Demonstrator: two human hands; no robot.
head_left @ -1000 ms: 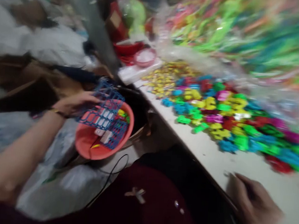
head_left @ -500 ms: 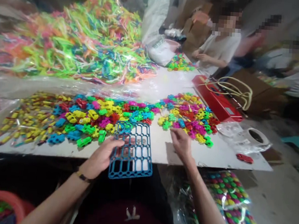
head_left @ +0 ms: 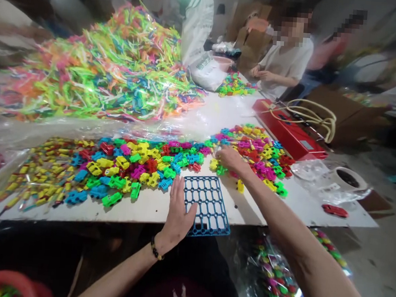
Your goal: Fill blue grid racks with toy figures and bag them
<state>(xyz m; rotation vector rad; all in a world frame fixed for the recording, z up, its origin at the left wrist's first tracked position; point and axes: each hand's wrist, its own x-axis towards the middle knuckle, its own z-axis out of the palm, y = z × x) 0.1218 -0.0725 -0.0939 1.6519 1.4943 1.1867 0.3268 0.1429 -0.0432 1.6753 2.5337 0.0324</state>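
A blue plastic grid tray point(head_left: 213, 201) lies on the table's front edge, its near end jutting past it. My left hand point(head_left: 179, 215) rests against the tray's left side, fingers stretched out and the thumb across its bars. My right hand point(head_left: 233, 159) reaches to the near-left side of a heap of small toy cars point(head_left: 257, 146) in pink, yellow, green, red and blue. Its fingers are bent together, and whatever they pinch is hidden. Left of the tray spreads a second heap of coloured toy cars point(head_left: 125, 164).
Yellow-and-red stick-like pieces point(head_left: 43, 169) lie at the left, below a tall mound of bright plastic pieces point(head_left: 118, 70). A red machine point(head_left: 289, 130) with a cable, a tape roll point(head_left: 348, 178) and a red object point(head_left: 335, 210) are at the right. A co-worker point(head_left: 285, 59) sits beyond.
The tray has gone from my left hand's raised grip to lying on the table, further right. My left hand has opened out along it. My right hand has reached forward to the right heap.
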